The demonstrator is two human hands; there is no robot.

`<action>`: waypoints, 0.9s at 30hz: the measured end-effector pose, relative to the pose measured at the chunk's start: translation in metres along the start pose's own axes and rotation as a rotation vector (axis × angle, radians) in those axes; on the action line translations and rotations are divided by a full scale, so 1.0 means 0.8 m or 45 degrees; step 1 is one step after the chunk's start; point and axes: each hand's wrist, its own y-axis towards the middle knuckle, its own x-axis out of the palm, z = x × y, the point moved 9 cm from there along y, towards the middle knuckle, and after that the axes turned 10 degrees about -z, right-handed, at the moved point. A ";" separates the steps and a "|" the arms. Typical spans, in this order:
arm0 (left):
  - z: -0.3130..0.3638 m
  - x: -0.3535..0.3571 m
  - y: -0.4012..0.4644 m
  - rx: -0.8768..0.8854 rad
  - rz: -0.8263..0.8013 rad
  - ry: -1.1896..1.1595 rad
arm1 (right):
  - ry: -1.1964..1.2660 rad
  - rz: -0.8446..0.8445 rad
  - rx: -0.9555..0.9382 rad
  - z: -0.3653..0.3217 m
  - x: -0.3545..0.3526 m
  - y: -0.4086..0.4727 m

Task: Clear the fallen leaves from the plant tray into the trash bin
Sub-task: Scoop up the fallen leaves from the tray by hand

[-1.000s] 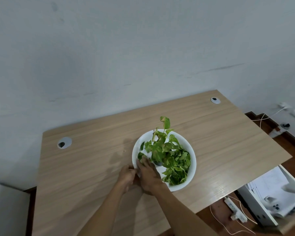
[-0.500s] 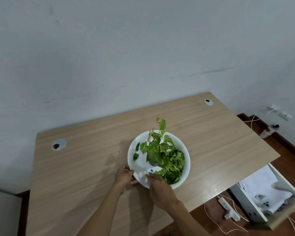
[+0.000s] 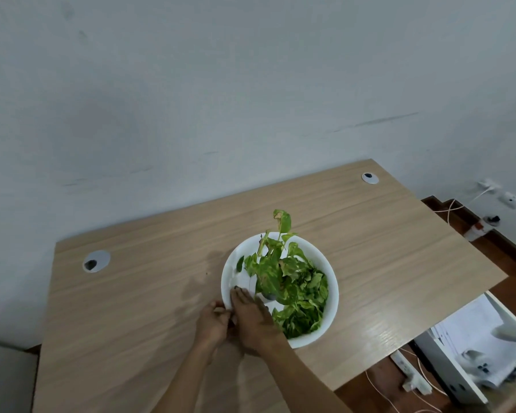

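Note:
A round white plant tray (image 3: pixel 331 275) sits on the wooden desk (image 3: pixel 370 248). A small potted plant with green and yellow leaves (image 3: pixel 276 269) stands in its middle. Loose green fallen leaves (image 3: pixel 303 318) pile in the tray's near right part, and one dark leaf (image 3: pixel 240 262) lies at its left. My left hand (image 3: pixel 213 323) grips the tray's near left rim. My right hand (image 3: pixel 253 318) reaches over that rim into the tray, fingertips on a dark leaf near the pot; whether it holds the leaf is unclear.
A white bin (image 3: pixel 471 350) holding paper stands on the floor right of the desk. A power strip (image 3: pixel 411 374) and cables lie beside it. Two cable grommets (image 3: pixel 96 261) sit in the desk top. The wall runs close behind the desk.
My right hand moved from the tray's near rim leftward and deeper into the tray, up to the left hand. The left hand stays on the rim.

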 end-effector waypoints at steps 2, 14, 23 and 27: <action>0.002 0.001 -0.003 -0.012 -0.007 -0.012 | 0.031 0.157 -0.058 -0.001 -0.006 -0.034; 0.047 -0.006 -0.024 0.017 0.021 0.034 | -0.034 0.184 -0.168 0.029 -0.013 -0.114; -0.011 0.039 -0.076 -0.066 0.044 -0.232 | -0.155 0.284 -0.075 0.109 -0.087 -0.137; -0.019 0.051 -0.085 -0.076 0.159 -0.395 | -0.250 0.213 -0.056 0.140 -0.110 -0.117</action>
